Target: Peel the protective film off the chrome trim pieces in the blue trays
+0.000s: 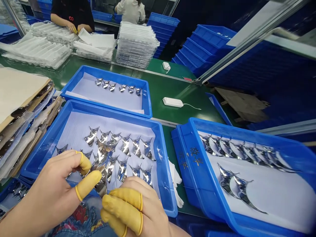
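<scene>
Yellow finger cots cover several fingers of both my hands. Between them a shiny chrome-like metal piece (104, 158) with pointed corners is held up over the near blue tray (166, 171). My left hand (63, 172) is closed, its thumb and finger at the piece's left edge. My right hand (137, 204) is curled around the lower end, which its fingers partly hide. Below, rows of similar shiny pieces (125, 144) lie on white paper in the tray. My hands cover some of them.
Behind stands another blue tray (148, 98) with small shiny parts (122, 87). At right, a blue bin (197, 171) holds more curved pieces (232, 181). Layered sheets (22, 95) are piled at left. A white power strip (172, 102) lies on the green table. Two people work beyond.
</scene>
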Motion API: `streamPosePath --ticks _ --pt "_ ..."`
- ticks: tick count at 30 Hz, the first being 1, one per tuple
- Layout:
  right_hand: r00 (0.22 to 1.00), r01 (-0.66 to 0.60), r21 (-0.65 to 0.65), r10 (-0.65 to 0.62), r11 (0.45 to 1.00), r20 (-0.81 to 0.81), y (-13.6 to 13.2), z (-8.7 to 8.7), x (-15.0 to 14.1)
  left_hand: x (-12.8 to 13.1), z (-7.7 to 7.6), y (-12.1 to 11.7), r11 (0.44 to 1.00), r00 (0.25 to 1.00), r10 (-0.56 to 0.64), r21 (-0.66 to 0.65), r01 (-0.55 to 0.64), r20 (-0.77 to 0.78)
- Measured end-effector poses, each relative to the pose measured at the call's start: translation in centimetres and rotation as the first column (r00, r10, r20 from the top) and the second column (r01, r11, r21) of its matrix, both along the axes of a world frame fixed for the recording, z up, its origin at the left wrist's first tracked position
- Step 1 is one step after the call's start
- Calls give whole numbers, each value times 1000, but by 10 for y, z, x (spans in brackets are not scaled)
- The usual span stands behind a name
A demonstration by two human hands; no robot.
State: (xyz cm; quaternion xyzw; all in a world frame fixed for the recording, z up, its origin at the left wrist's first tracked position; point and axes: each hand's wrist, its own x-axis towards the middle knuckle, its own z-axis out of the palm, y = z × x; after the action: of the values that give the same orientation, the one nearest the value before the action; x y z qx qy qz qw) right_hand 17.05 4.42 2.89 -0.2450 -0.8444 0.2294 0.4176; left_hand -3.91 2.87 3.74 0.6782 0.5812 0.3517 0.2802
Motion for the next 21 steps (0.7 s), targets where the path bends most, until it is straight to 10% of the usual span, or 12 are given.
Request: streamPosePath --ticks 9,15,21 --pt "996 -24 -18 25 1000 88 0 21 7 -10 6 -8 986 981 -134 -85 147 141" --pt "994 106 -15 -106 994 0 -7 13 2 -10 1 -16 995 987 -81 -38 87 138" --pt "992 -25 -23 28 999 123 0 18 10 -8 3 -20 998 993 -61 6 60 102"
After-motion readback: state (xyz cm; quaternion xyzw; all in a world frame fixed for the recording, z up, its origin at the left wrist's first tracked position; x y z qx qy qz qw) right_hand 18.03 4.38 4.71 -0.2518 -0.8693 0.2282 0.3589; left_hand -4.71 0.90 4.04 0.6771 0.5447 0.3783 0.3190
